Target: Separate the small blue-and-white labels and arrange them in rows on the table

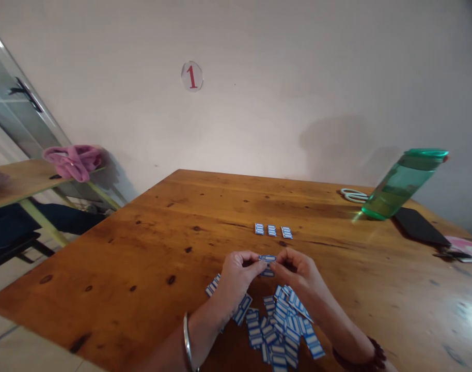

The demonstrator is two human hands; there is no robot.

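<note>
Between my two hands is a small blue-and-white label sheet [267,258], held a little above the wooden table [158,232]. My left hand [239,271] pinches its left edge with thumb and index finger. On the right edge, the thumb and fingers of my right hand [298,269] are closed in the same way. Below my hands lies a loose pile of similar label sheets [284,325], partly covered by my forearms. Farther up the table, three small stacks of labels [272,230] sit in a row.
A green water bottle [404,183] stands at the right, beside a white cable [354,195] and a dark flat device [420,226]. Keys [455,255] lie near the right edge. At the left, a pink cloth [74,161] rests on another table [19,178].
</note>
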